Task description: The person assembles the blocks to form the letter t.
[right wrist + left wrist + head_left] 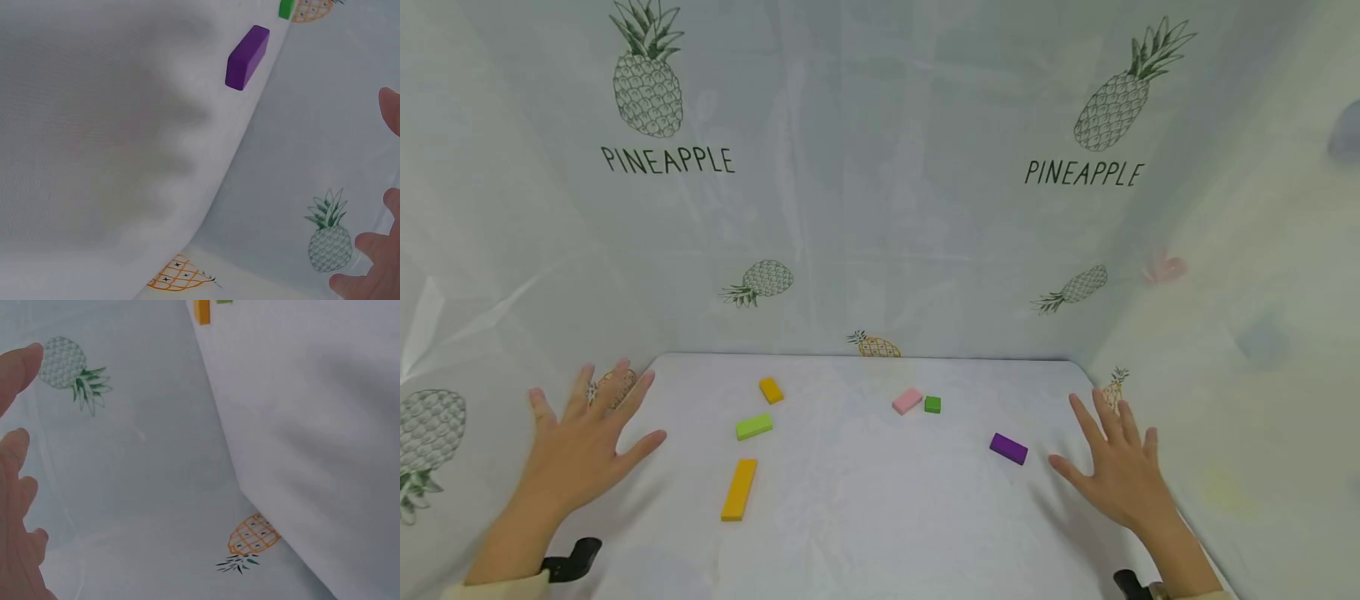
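Note:
My left hand (576, 454) hovers over the table's left side with its fingers spread, holding nothing. Closest to it are a lime green block (754, 427), a long orange-yellow block (740, 490) and a shorter orange-yellow block (771, 390). On the right, my right hand (1123, 467) is also spread and holds nothing; a purple block (1008, 448) lies to its left. Toward the back middle, a pink block (907, 401) lies beside a small green block (932, 404). The right wrist view shows the purple block (247, 57) apart from the fingers.
A white table (865, 533) carries the blocks. Behind it and along both sides hangs a pale cloth (880, 183) printed with pineapples. Each wrist wears a black strap, such as the left strap (572, 560).

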